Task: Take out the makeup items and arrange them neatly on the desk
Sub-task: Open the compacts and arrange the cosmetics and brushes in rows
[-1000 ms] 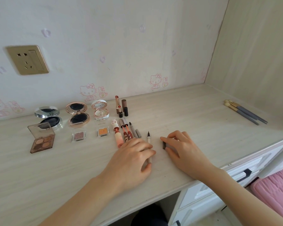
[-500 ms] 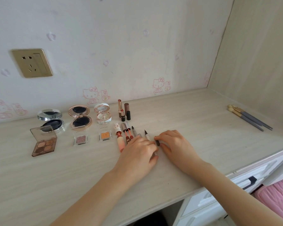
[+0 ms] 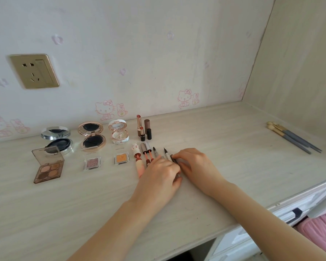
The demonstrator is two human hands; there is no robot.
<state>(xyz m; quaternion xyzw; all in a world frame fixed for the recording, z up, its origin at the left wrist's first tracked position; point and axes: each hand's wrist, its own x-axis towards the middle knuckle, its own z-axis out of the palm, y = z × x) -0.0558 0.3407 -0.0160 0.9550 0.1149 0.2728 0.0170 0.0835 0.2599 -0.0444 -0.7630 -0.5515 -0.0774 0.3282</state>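
Makeup lies in rows on the pale wooden desk [image 3: 224,151]. At the back stand three open compacts [image 3: 91,136] and upright lipsticks [image 3: 143,129]. In front lie an eyeshadow palette [image 3: 49,167], two small single shadows [image 3: 121,158], a pink lip gloss [image 3: 138,162] and several pens. My left hand [image 3: 161,175] rests curled over the lower end of an uncapped eyeliner pen [image 3: 167,154]. My right hand [image 3: 195,166] pinches the pen's dark cap [image 3: 174,159] and sets it right beside the pen.
Several makeup brushes [image 3: 294,138] lie at the desk's far right, near the side panel. A gold wall socket [image 3: 34,71] sits on the sticker-dotted wall. White drawers with a dark handle [image 3: 295,213] and a pink cushion [image 3: 322,234] are below the desk's front edge.
My right hand has slid the dark cap leftward until it lies against the eyeliner pen. My left hand has kept its place over the pen.
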